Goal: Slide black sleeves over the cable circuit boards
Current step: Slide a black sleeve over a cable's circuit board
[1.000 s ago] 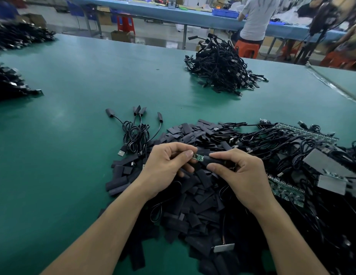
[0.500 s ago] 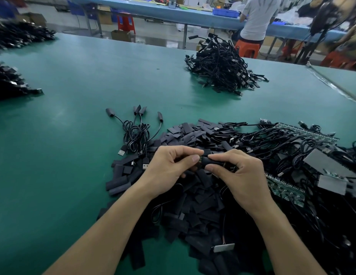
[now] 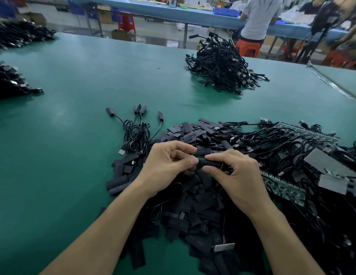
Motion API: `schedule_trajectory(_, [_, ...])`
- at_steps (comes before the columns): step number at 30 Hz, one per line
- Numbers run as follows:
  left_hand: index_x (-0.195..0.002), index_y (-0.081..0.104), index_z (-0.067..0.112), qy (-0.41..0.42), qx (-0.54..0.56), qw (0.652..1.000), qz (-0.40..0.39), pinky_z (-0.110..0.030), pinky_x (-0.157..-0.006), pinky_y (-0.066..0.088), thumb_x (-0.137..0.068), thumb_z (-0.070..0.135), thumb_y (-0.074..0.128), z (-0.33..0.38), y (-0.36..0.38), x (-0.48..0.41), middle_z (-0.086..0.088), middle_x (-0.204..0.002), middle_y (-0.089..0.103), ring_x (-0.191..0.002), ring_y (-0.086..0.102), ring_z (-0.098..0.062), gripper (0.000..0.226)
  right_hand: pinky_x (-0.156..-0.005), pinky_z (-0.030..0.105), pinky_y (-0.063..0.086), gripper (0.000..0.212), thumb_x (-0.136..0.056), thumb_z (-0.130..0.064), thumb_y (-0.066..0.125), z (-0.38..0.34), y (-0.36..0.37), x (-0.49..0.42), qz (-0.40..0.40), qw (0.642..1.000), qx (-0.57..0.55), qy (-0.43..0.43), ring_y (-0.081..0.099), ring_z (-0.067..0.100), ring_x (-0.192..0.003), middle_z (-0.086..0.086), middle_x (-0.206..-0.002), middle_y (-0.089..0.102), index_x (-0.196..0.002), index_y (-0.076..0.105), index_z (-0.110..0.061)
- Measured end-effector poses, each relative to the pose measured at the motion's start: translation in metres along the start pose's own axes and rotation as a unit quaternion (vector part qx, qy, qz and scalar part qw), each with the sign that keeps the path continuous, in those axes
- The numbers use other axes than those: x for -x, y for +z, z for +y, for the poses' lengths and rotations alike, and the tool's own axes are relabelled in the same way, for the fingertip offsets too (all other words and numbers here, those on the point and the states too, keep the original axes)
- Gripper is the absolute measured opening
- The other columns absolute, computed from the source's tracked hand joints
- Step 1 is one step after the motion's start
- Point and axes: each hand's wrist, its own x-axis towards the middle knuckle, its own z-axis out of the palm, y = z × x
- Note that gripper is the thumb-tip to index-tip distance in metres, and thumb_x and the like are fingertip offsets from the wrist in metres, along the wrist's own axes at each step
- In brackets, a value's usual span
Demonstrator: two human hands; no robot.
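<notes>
Over a heap of loose black sleeves (image 3: 195,211), both my hands hold one black sleeve (image 3: 208,163) between them. My left hand (image 3: 169,167) pinches its left end with thumb and fingers. My right hand (image 3: 234,175) grips its right part between thumb and forefinger. The circuit board is hidden inside the sleeve; no green shows. Sleeved cables (image 3: 136,132) lie in a small bunch to the upper left of my hands. Unsleeved cables with boards (image 3: 288,147) tangle at the right.
The green table (image 3: 64,155) carries a finished cable pile (image 3: 222,70) at the far middle and more dark piles (image 3: 10,84) at the left edge. Grey cards (image 3: 332,165) lie at the right. A person (image 3: 256,18) sits at a blue bench behind.
The green board tip seen one second ago has vanished under the sleeve. My hands have drawn closer together and stay over the sleeve heap.
</notes>
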Motion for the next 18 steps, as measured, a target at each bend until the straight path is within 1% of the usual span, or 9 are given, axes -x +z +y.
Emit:
schedule_trajectory(2, [-0.095, 0.071, 0.009, 0.002, -0.013, 1.000, -0.005, -0.022, -0.062, 0.056, -0.085, -0.003, 0.074, 0.0008, 0.0005, 0.0002, -0.008, -0.072, 0.074, -0.066, 0.072, -0.017, 0.016, -0.079, 0.030, 0.053, 0.027, -0.079, -0.029, 0.080, 0.0000, 0.0001, 0.0000, 0.005, 1.000, 0.013, -0.011, 0.064, 0.009, -0.091, -0.013, -0.094, 0.067, -0.104, 0.076, -0.020])
schedule_trajectory(3, [-0.097, 0.071, 0.008, 0.003, -0.019, 1.000, -0.008, -0.022, -0.063, 0.056, -0.085, -0.002, 0.073, 0.0013, 0.0006, 0.0003, -0.008, -0.072, 0.074, -0.067, 0.072, -0.017, 0.016, -0.079, 0.029, 0.053, 0.026, -0.080, -0.028, 0.080, 0.0001, 0.0000, -0.0001, 0.008, 1.000, 0.018, -0.016, 0.064, 0.009, -0.091, -0.012, -0.093, 0.067, -0.104, 0.076, -0.020])
schedule_trajectory(6, [-0.099, 0.070, 0.009, -0.004, -0.021, 1.000, -0.016, -0.023, -0.065, 0.057, -0.087, -0.003, 0.071, 0.0021, 0.0000, 0.0003, -0.011, -0.076, 0.075, -0.071, 0.073, -0.019, 0.017, -0.078, 0.020, 0.049, 0.022, -0.079, -0.022, 0.081, 0.0010, -0.0001, 0.0001, 0.017, 1.000, 0.016, -0.018, 0.063, 0.004, -0.087, -0.014, -0.090, 0.067, -0.100, 0.077, -0.021])
schedule_trajectory(8, [-0.099, 0.070, 0.010, -0.004, -0.029, 0.999, -0.016, -0.022, -0.064, 0.056, -0.088, -0.003, 0.070, 0.0020, 0.0001, 0.0003, -0.012, -0.077, 0.075, -0.070, 0.073, -0.019, 0.017, -0.078, 0.013, 0.046, 0.021, -0.079, -0.021, 0.081, 0.0015, -0.0001, 0.0004, 0.020, 1.000, 0.014, -0.015, 0.063, 0.002, -0.086, -0.014, -0.089, 0.067, -0.099, 0.078, -0.020])
schedule_trajectory(9, [-0.098, 0.070, 0.010, -0.002, -0.040, 0.999, -0.013, -0.022, -0.063, 0.055, -0.088, -0.003, 0.070, 0.0015, 0.0007, 0.0001, -0.012, -0.076, 0.075, -0.069, 0.072, -0.018, 0.017, -0.078, 0.012, 0.046, 0.021, -0.079, -0.021, 0.081, 0.0016, -0.0001, 0.0005, 0.021, 0.999, 0.019, -0.016, 0.063, 0.003, -0.086, -0.013, -0.088, 0.067, -0.099, 0.078, -0.020])
schedule_trajectory(10, [-0.097, 0.071, 0.010, 0.001, -0.053, 0.999, -0.010, -0.021, -0.062, 0.054, -0.088, -0.003, 0.071, 0.0006, 0.0012, 0.0000, -0.011, -0.076, 0.075, -0.068, 0.072, -0.018, 0.016, -0.078, 0.014, 0.047, 0.021, -0.079, -0.022, 0.081, 0.0014, -0.0002, 0.0007, 0.020, 0.999, 0.025, -0.018, 0.063, 0.004, -0.085, -0.012, -0.088, 0.068, -0.099, 0.078, -0.019])
schedule_trajectory(15, [-0.093, 0.072, 0.013, 0.010, -0.087, 0.996, -0.008, -0.021, -0.060, 0.055, -0.089, -0.002, 0.070, -0.0025, 0.0035, -0.0006, -0.009, -0.073, 0.075, -0.066, 0.073, -0.017, 0.015, -0.080, 0.030, 0.052, 0.026, -0.078, -0.026, 0.082, -0.0011, 0.0000, 0.0007, -0.003, 0.998, 0.057, -0.034, 0.063, 0.013, -0.088, -0.009, -0.090, 0.069, -0.102, 0.077, -0.017])
schedule_trajectory(18, [-0.094, 0.072, 0.015, 0.009, -0.074, 0.997, -0.014, -0.021, -0.061, 0.055, -0.089, -0.003, 0.069, -0.0015, 0.0031, -0.0003, -0.009, -0.075, 0.075, -0.069, 0.073, -0.017, 0.018, -0.081, 0.033, 0.052, 0.026, -0.079, -0.028, 0.081, -0.0003, 0.0002, 0.0001, -0.002, 0.998, 0.053, -0.033, 0.063, 0.013, -0.090, -0.008, -0.091, 0.069, -0.103, 0.077, -0.018])
